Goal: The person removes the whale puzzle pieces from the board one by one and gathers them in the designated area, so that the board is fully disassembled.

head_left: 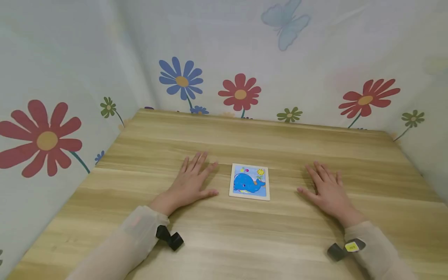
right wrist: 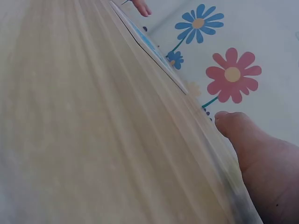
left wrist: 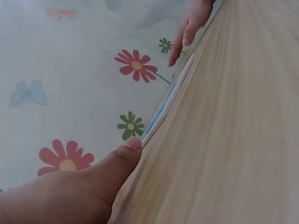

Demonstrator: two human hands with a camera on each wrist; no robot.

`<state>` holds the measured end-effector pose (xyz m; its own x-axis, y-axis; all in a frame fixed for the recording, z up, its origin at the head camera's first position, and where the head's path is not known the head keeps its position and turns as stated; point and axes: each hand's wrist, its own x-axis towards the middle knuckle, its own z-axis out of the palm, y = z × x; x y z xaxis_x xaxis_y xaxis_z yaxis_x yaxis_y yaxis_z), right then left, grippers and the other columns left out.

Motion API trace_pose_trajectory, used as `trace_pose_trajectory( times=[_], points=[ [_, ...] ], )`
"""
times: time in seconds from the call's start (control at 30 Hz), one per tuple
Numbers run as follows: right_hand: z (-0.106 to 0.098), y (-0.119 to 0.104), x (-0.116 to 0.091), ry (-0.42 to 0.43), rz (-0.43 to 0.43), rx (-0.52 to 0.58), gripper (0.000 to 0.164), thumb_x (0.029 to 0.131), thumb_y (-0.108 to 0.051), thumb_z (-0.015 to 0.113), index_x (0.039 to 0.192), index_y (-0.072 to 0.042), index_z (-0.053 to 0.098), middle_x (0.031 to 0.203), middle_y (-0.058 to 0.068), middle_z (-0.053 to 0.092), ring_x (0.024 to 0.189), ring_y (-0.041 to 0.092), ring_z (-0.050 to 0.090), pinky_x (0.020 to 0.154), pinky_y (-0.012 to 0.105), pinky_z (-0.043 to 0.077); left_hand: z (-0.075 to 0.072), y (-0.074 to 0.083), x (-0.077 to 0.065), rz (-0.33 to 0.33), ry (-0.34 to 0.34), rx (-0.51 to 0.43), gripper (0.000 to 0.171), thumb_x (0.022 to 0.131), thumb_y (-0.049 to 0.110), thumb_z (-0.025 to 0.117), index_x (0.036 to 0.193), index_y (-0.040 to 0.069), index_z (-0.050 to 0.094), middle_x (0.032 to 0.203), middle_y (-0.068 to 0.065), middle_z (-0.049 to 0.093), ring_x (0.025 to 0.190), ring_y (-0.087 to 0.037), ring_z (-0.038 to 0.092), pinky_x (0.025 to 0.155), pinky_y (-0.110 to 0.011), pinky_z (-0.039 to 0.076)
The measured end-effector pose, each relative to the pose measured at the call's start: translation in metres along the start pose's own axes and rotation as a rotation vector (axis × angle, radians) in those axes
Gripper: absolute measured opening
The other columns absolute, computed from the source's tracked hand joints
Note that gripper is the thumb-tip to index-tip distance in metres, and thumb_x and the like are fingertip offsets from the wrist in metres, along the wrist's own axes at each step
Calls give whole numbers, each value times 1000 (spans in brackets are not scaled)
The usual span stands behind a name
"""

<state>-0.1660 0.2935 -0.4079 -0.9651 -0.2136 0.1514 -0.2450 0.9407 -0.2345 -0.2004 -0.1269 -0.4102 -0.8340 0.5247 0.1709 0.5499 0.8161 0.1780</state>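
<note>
A square whale picture puzzle (head_left: 249, 182) in a pale frame lies flat on the wooden table (head_left: 224, 229), between the two hands. To its left, my left hand (head_left: 190, 182) rests on the tabletop with fingers spread, holding nothing. On the other side, farther from the puzzle, my right hand (head_left: 329, 192) also rests with spread fingers and nothing in it. Seen edge-on in the left wrist view, the puzzle (left wrist: 166, 105) is beyond the left thumb. In the right wrist view its thin edge (right wrist: 149, 46) appears past the right thumb.
Pale cloth with printed flowers and butterflies (head_left: 224, 46) hangs behind the table and along its left side. A small black camera is strapped to each sleeve, one at the left wrist (head_left: 169, 238) and one at the right wrist (head_left: 344, 249).
</note>
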Motion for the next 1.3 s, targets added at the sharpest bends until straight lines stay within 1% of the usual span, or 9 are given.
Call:
trace_pose_trajectory(
  times=[0.07,0.17,0.37,0.63,0.77,0.97,1.1,1.2,1.3],
  points=[
    [2,-2,0,-11,-1,2,83,88,-57,57,150,-7,31,155,27,25,143,47,19,108,74,5,0,0,-3,-1,1,-5,83,85,64,57,151,23,31,162,-18,9,150,-37,7,117,-62,4],
    [4,-4,1,-4,-4,-5,83,88,-57,57,149,-6,32,154,27,27,143,47,20,109,73,5,-1,1,-4,-5,-8,-11,83,84,65,58,151,24,30,162,-18,10,150,-36,7,118,-61,4],
    [2,-8,-1,17,-11,-20,81,89,-57,56,149,-6,34,154,26,28,142,47,21,110,72,6,-2,2,-2,21,-28,-9,83,85,65,56,152,25,29,162,-17,9,150,-35,7,119,-58,5],
    [-5,-14,-2,34,-22,-13,77,90,-53,57,147,-6,35,153,26,30,141,47,23,110,72,8,-13,10,0,63,21,42,79,86,60,59,150,22,33,160,-18,17,148,-38,16,117,-60,14],
    [-11,-18,1,53,-36,-2,75,90,-51,58,146,-5,37,151,25,33,140,47,25,109,72,11,-20,14,0,94,28,50,76,87,58,59,149,20,36,158,-20,22,147,-39,20,117,-59,17],
    [-16,-27,4,100,-73,12,68,91,-43,62,142,-2,42,145,25,41,134,45,34,108,69,18,-27,19,0,126,39,83,74,88,55,61,147,19,39,157,-20,26,145,-38,25,117,-57,20],
    [-17,-33,8,138,-114,7,62,90,-38,64,137,-1,48,138,24,48,128,44,41,108,65,23,-32,25,1,135,23,78,72,88,52,62,147,16,39,156,-19,29,145,-37,27,118,-55,21],
    [-19,-38,11,146,-133,8,59,90,-35,65,135,0,50,136,24,51,126,43,45,108,62,25,-34,30,1,141,7,83,72,89,52,61,147,15,39,155,-19,31,144,-37,28,118,-54,21],
    [-20,-43,14,143,-138,14,58,90,-34,65,134,-1,51,135,24,53,124,43,46,108,60,27,-35,33,2,153,7,96,71,89,52,60,147,15,39,155,-19,32,144,-36,30,117,-54,23]
  ],
)
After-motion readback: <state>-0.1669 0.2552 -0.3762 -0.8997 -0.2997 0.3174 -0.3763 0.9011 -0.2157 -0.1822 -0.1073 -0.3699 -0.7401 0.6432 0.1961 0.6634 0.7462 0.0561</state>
